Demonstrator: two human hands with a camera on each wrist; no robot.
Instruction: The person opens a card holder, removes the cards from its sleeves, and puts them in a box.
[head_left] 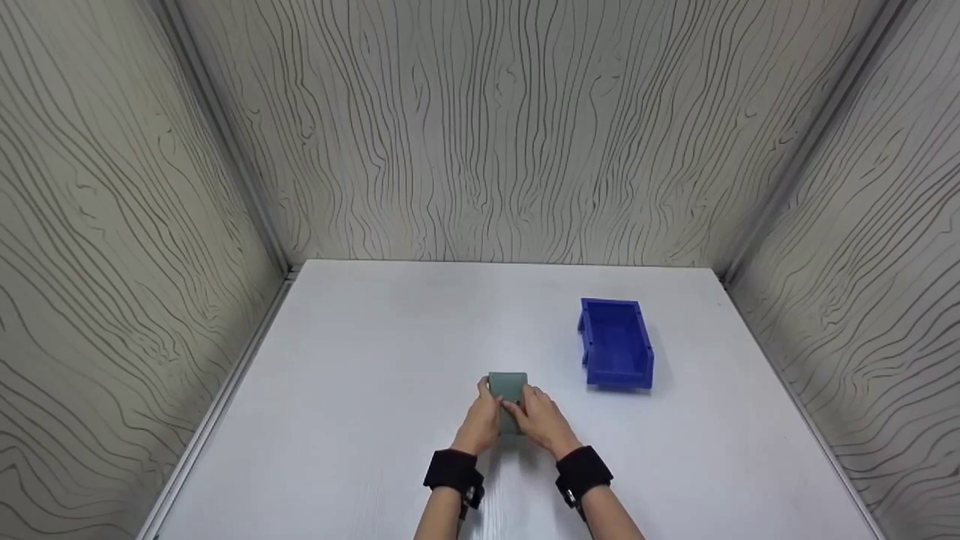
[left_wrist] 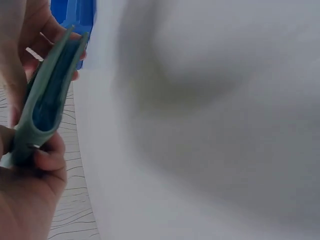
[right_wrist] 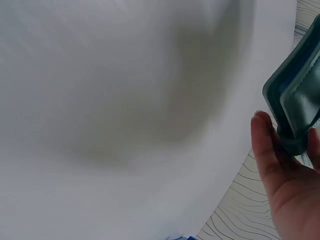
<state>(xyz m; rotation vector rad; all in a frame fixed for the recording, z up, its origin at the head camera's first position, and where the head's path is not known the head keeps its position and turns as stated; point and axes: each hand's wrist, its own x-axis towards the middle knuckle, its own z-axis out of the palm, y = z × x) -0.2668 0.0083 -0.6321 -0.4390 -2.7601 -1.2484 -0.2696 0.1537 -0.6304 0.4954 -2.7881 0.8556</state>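
A grey-green folded wallet (head_left: pixel 508 385) is held up in front of the person, over the white table. My left hand (head_left: pixel 480 424) grips its left side, fingers curled behind and thumb on the face. From the right, my right hand (head_left: pixel 546 426) pinches the other side, its thumb across the front near the left thumb. In the left wrist view the wallet (left_wrist: pixel 45 95) appears edge-on, its two flaps slightly parted around a darker blue-green inside. The right wrist view shows stitching along the wallet's edge (right_wrist: pixel 301 97), with right-hand fingers (right_wrist: pixel 265 150) around a corner.
A blue plastic bin (head_left: pixel 619 379) stands on the white table (head_left: pixel 390 337), to the right of the hands and farther back. Wood-grain patterned panels (head_left: pixel 480 135) close off the back and both sides. Black bands (head_left: pixel 454 470) wrap both wrists.
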